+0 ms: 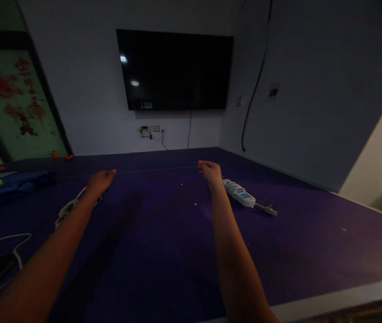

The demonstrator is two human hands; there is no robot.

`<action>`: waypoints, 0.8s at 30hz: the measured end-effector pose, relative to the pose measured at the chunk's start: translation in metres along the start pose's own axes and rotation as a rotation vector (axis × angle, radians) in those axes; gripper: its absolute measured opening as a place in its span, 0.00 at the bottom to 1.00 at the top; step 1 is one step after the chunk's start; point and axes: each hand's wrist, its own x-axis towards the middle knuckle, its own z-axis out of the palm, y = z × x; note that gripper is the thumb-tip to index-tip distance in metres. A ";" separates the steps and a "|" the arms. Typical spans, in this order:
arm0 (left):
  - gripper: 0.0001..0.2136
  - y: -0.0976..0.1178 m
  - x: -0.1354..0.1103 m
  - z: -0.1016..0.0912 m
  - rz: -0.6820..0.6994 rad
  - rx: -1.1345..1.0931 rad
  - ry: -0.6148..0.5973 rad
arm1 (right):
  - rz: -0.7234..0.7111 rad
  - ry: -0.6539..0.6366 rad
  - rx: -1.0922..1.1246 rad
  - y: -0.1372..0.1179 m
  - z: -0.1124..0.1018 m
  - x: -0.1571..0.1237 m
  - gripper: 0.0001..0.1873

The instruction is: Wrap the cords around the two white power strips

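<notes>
Head view. Both arms reached out over a dark purple platform (164, 251). The left hand (100, 181) hovered flat with its fingers spread and empty, just beyond a coiled white cable (68, 208). The right hand (211, 172) hung with fingers loosely bent, gripping nothing, just left of a white power strip (239, 194) that lay on the platform, its plug (271, 210) trailing to the near right. The strip was probably light, rigid and smooth, best taken across the middle of its body. The cable looked limp, best gathered at its coil. A dark television (175, 69) hung on the far wall.
</notes>
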 end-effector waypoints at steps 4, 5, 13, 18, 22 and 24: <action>0.19 0.072 -0.023 0.017 0.050 -0.268 0.042 | -0.024 0.110 -0.444 0.019 -0.034 0.012 0.20; 0.19 0.088 -0.033 0.022 0.053 -0.420 0.011 | -0.010 0.126 -0.520 0.027 -0.043 0.015 0.21; 0.15 0.127 -0.063 0.047 -0.012 -0.743 -0.086 | 0.308 0.185 -0.830 0.098 -0.082 0.021 0.34; 0.16 0.113 -0.054 0.041 -0.021 -0.751 -0.038 | 0.447 0.158 -0.932 0.122 -0.071 0.018 0.39; 0.14 0.110 -0.053 0.029 -0.022 -0.784 -0.014 | 0.482 0.219 -0.926 0.131 -0.067 0.016 0.37; 0.14 0.110 -0.054 0.024 -0.023 -0.799 -0.010 | 0.491 0.243 -0.902 0.133 -0.068 0.016 0.33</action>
